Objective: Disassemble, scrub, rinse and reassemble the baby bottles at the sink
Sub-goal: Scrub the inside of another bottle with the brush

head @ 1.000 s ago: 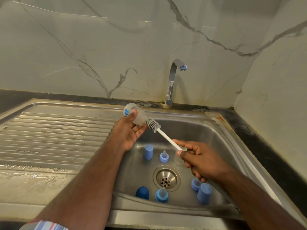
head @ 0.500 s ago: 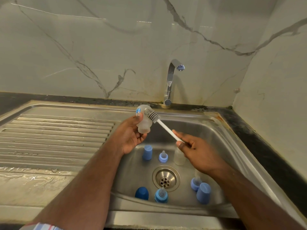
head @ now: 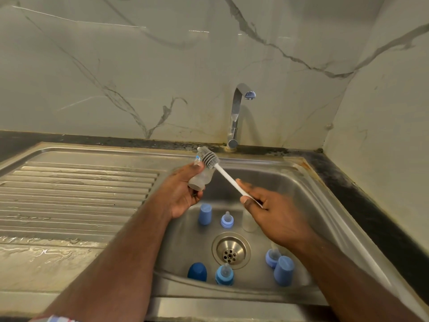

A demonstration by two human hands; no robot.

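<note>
The left hand (head: pixel 183 194) holds a clear bottle (head: pixel 200 176) above the sink (head: pixel 299 182), grip curled around its body. The right hand (head: pixel 269 212) pinches the white handle of the brush (head: pixel 210 158) — grey bristle head against the bottle's far end. Blue caps and nipple rings stand in the basin around the drain (head: pixel 231 249).

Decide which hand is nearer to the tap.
Left. The left hand, holding a bottle, is just below the tap; the right hand, holding the brush, sits lower.
</note>
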